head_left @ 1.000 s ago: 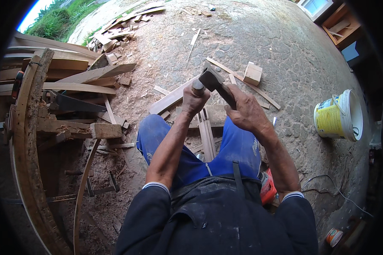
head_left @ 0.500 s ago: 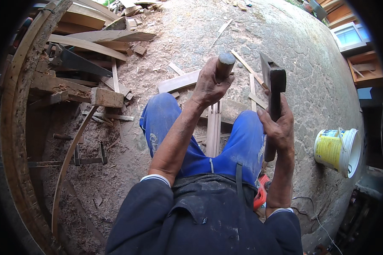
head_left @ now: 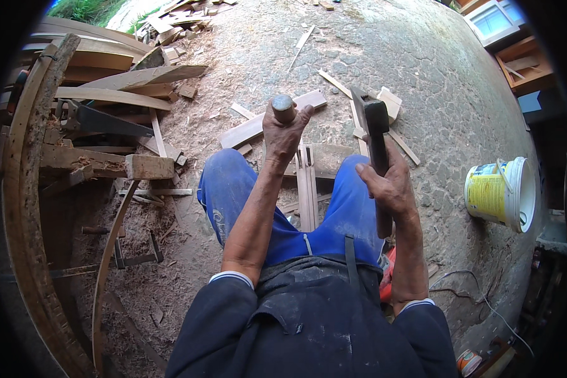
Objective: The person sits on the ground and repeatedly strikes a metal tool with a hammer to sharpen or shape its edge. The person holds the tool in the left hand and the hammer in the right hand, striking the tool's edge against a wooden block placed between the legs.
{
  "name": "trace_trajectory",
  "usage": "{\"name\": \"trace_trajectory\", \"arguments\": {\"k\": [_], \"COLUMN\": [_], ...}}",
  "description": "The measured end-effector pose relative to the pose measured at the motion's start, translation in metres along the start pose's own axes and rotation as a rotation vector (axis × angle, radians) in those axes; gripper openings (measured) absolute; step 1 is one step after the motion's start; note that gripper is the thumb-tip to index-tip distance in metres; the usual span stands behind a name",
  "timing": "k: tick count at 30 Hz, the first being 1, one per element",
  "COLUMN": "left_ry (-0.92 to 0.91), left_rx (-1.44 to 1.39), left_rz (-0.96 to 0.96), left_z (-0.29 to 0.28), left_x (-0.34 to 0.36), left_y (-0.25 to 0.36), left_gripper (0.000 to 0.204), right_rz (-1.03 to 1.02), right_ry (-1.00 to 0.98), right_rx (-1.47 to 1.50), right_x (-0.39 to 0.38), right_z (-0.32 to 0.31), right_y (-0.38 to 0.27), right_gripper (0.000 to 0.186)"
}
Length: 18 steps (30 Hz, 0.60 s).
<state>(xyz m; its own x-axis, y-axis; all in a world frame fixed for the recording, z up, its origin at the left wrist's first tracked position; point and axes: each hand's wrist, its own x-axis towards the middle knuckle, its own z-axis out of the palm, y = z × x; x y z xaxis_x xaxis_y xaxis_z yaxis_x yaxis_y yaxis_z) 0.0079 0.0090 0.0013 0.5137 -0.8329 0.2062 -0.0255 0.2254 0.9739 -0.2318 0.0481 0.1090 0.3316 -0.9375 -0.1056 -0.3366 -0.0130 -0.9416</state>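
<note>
My left hand (head_left: 283,137) is closed around a thick round handle with a flat grey end, which looks like a chisel (head_left: 282,103); its lower part is hidden. To the right, my right hand (head_left: 387,184) grips a hatchet (head_left: 377,118) by its dark handle, holding the head up with the blunt black poll toward me. The two tools are apart. Between my blue-trousered knees, below and between the hands, lie narrow wooden strips (head_left: 307,198) with dark slots near the far end. A pale board (head_left: 249,132) lies on the ground beyond my left hand.
Stacked timber with a handsaw (head_left: 110,121) fills the left side, beside a heavy beam (head_left: 148,167). A wood block (head_left: 390,104) lies beyond the hatchet. At right stands a white bucket (head_left: 520,195) with a yellow label. Shavings and a cable (head_left: 482,286) lie on the floor.
Both hands have shifted left in the picture, and the view itself has moved. The chisel and hatchet are slightly farther apart. Slots in the strips and the wood block now show. Both grips continue.
</note>
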Motion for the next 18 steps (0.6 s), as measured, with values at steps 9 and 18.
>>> {"name": "trace_trajectory", "arguments": {"k": [9, 18], "left_ry": [-0.077, -0.062], "left_rx": [-0.039, -0.321], "left_rz": [-0.04, -0.023], "left_z": [-0.005, -0.001], "left_x": [-0.005, -0.014], "left_y": [-0.011, -0.015], "left_gripper": [0.015, 0.017], "right_rz": [-0.033, -0.197], "right_ry": [-0.023, -0.136], "right_rx": [-0.056, -0.361], "right_x": [-0.004, 0.024], "right_z": [-0.003, 0.011], "right_y": [0.003, -0.024], "right_gripper": [0.054, 0.052]}}
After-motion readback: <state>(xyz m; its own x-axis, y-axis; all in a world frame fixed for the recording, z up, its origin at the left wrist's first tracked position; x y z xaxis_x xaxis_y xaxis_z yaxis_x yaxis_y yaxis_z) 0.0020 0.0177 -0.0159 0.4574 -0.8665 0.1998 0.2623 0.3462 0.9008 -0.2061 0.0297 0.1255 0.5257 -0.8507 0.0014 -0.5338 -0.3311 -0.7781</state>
